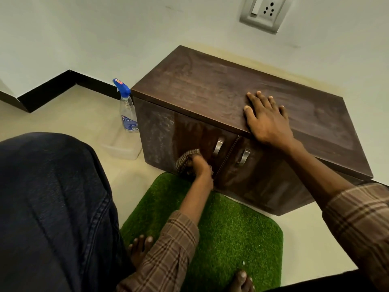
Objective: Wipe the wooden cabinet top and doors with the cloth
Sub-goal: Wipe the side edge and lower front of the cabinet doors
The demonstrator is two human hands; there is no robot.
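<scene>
A dark denim knee [48,207] fills the near-left, beside a shaggy green mat [221,234]. The left hand [200,165] has its grip closed on a checked cloth [186,158], pressed against the glossy left door [189,135] of the dark wooden cabinet [210,85]. The right hand [266,119] lies flat, fingers spread, on the matte top; the spray bottle [127,110] label is unreadable.

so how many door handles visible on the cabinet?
2. One handle on the left door, just above the left hand with the cloth; the other handle on the right door, below the right hand resting on top. None appear hidden.
</scene>
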